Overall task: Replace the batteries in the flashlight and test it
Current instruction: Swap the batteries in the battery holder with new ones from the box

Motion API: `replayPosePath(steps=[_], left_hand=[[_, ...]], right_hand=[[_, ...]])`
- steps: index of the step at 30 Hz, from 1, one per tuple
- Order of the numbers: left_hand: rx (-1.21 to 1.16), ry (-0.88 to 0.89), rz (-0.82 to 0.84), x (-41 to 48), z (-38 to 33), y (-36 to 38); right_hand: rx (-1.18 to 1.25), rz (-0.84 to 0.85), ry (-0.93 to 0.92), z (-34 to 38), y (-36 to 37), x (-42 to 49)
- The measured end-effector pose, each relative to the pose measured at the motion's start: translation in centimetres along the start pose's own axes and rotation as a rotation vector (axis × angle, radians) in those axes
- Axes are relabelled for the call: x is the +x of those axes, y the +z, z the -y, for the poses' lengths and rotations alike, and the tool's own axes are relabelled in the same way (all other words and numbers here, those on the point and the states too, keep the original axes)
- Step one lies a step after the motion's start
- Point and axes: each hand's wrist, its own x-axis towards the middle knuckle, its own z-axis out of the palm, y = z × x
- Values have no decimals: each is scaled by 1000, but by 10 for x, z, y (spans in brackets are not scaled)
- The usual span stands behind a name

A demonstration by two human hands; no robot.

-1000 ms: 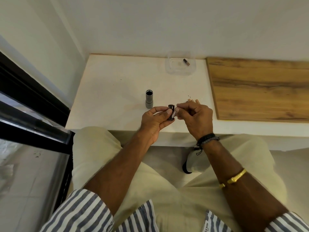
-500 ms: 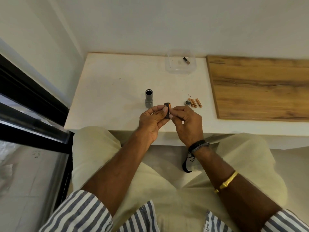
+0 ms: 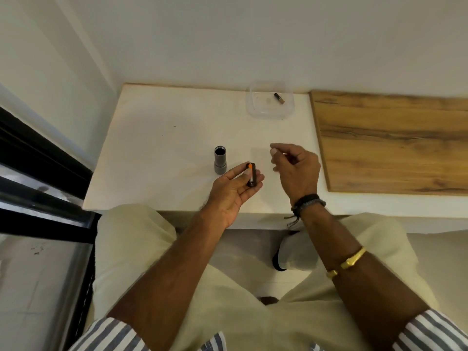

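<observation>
The left hand pinches the battery holder — light, stiff, best gripped by its sides — at five o'clock from the flashlight on the tabletop, while the right hand hovers loosely curled, empty.

left hand holds battery holder — right hand empty | flashlight body upright
</observation>
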Motion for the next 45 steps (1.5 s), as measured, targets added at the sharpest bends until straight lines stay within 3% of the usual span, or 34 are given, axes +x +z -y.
replayPosePath(steps=[7,16,24,27,37,45], left_hand=[[18,-36,2,12,-7,-2],[9,-63,-1,26,-4,-1],[-34,-74,16,32,-4,-4],[-57,-77,27,31,-4,-3],[-42,-70,31,27,-3,-3],[-37,-62,48,23,-5,-1]], right_hand=[[-62,-53,26,7,11,107],[-536,88,-116,0,40,204],[-1126,241,-146,-20,67,247],[-1195,236,-167,-23,73,247],[-1056,195,-97,-18,75,243],[-102,57,71,15,43,181]])
